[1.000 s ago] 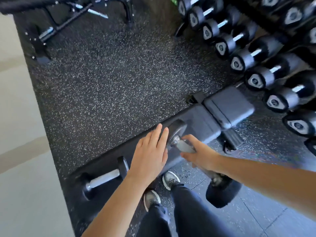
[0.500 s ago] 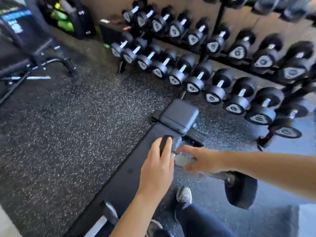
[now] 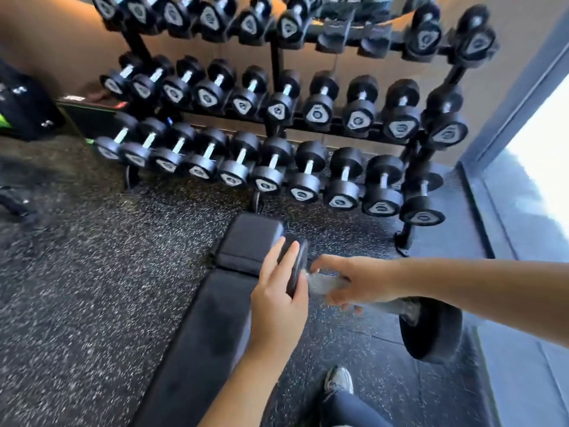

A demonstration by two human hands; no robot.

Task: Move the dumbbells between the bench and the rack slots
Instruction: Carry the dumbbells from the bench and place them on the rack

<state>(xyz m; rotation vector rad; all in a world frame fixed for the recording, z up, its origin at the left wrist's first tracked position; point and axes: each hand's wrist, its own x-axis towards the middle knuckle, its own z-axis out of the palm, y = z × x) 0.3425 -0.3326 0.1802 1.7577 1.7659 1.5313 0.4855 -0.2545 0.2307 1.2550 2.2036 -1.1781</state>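
My right hand [image 3: 360, 285] grips the silver handle of a black dumbbell [image 3: 431, 332] held level beside the right edge of the black padded bench [image 3: 203, 328]. Its left head sits at the bench's edge, under my left hand [image 3: 278, 291], which rests on that head with straight fingers. The right head hangs over the floor. Ahead stands the three-tier dumbbell rack [image 3: 277, 118], filled with black dumbbells; two empty saddles [image 3: 351, 38] show on the top tier, towards the right.
Speckled rubber floor [image 3: 92, 288] lies left of the bench and between the bench and the rack. A bright window wall [image 3: 542, 143] bounds the right side. A black bag [image 3: 24, 109] and a low box sit at far left. My shoe [image 3: 338, 380] is beside the bench.
The view has swung up and right, from the bench and floor to the rack. The small dumbbell on the bench has left the view. Both hands keep their hold on the dumbbell.
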